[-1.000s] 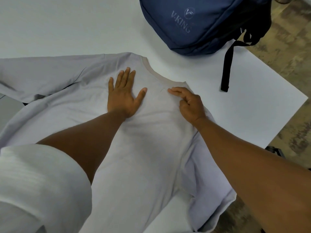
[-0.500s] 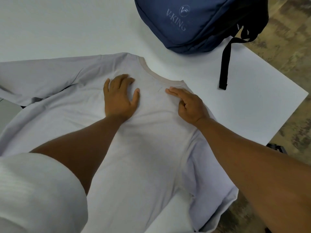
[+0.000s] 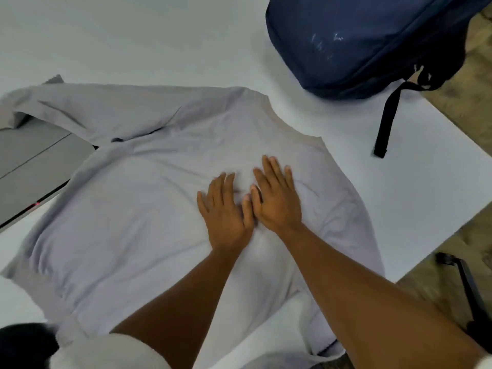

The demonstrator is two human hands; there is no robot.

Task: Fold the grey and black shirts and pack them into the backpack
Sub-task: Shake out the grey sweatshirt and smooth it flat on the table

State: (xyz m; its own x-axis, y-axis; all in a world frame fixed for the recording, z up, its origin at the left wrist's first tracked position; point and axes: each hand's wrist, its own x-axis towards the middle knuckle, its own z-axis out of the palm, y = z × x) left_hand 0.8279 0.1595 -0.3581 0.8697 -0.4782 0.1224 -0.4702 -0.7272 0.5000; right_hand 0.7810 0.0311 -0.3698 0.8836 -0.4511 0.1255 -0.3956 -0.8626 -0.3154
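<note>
Both palms, left hand (image 3: 226, 214) and right hand (image 3: 277, 201), press flat with fingers straight, smoothing the grey shirt (image 3: 149, 209) spread across the desk (image 3: 133, 35); next, I'd judge, fold a sleeve inward. The backpack (image 3: 359, 41) waits at the far right corner.

Backpack print: pale marks are seen on the dark blue backpack (image 3: 346, 46), but they are smeared by blur and no letter or word can be made out
Backpack strap: no text is seen on the black strap (image 3: 386, 121)
Grey shirt: no label, print or number is shown on the grey shirt (image 3: 149, 209)
Table: no writing is borne by the white table (image 3: 133, 35)
Readable text overall: none can be read
</note>
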